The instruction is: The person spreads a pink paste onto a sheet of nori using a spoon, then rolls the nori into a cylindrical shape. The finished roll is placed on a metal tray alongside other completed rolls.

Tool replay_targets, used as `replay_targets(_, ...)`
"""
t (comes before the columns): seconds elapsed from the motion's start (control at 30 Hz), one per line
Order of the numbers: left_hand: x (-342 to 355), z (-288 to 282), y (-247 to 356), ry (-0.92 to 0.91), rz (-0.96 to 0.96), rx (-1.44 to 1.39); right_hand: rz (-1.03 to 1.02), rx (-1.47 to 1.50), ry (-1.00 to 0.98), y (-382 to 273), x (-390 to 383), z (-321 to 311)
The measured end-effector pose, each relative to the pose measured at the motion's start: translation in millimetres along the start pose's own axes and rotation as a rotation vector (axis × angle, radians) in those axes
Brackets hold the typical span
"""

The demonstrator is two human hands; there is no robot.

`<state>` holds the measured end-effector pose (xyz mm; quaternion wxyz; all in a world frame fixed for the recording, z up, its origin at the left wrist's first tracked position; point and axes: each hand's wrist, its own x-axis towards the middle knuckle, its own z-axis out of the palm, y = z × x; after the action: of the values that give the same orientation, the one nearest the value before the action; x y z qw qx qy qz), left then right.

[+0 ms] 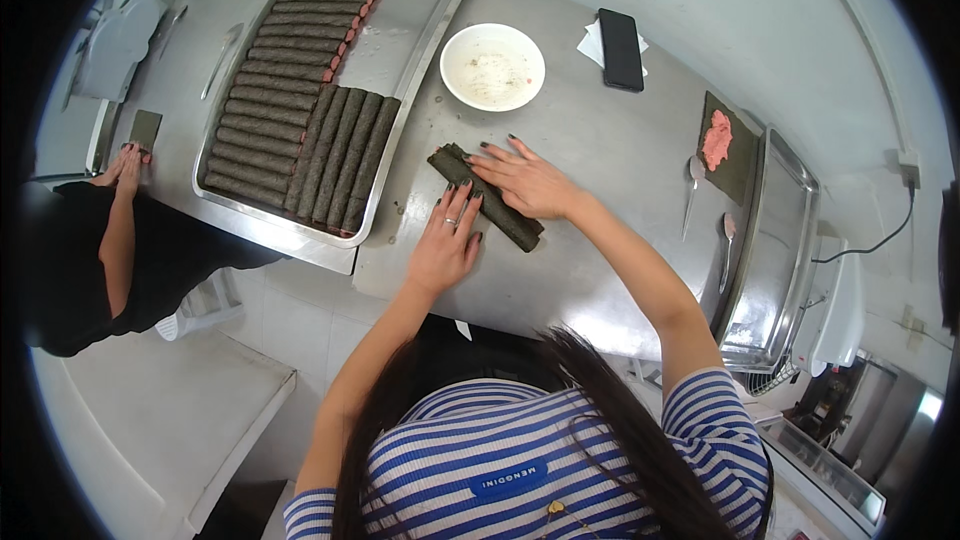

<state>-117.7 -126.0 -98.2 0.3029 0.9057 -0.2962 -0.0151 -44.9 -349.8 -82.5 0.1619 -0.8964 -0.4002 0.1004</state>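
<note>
A dark green seaweed roll (513, 224) lies slantwise on the steel table in front of me, with a loose flap of sheet at its upper left end. My left hand (445, 242), with a ring and dark nails, rests its outstretched fingertips on the near side of the roll. Across the roll's far side lies my right hand (528, 183), flat, its fingers spread. The palms hide part of the roll. Just beyond stands a white bowl (492, 68) with pale liquid and small flecks in it.
Left stands a large metal tray (384, 202) of finished seaweed rolls. A co-worker's hands (124, 166) press a small seaweed piece at the far left. Right are a seaweed sheet with pink paste (717, 140), two spoons and an upright-edged metal tray (776, 240). A black phone (621, 50) lies behind.
</note>
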Motion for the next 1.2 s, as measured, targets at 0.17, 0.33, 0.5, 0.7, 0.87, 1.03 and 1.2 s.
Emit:
replay_targets(0.17, 0, 0, 1, -0.012, -0.01, 0.006, -0.019, -0.011, 0.066, 10, 41, 0)
replay_targets(0.33, -1, 1, 1, -0.013, -0.007, 0.017, 0.061, 0.028, 0.174, 7, 47, -1)
replay_targets(0.5, -4, -2, 2, 0.031, -0.037, -0.043, 0.433, 0.249, 0.472, -51, 18, 2)
replay_targets(0.7, -1, -8, -6, 0.049, 0.012, 0.104, 0.627, 0.19, 0.526, -93, 17, 34)
replay_targets(0.87, 28, -48, -13, -0.104, 0.164, 0.196, 0.649, 0.13, 0.428, -99, 13, 40)
replay_targets(1.03, 48, -58, -22, -0.265, 0.265, 0.236, 0.536, 0.059, 0.405, -109, 3, 35)
replay_targets(1.2, 46, -56, -19, -0.244, 0.23, 0.189, 0.576, -0.024, 0.415, -113, -3, 36)
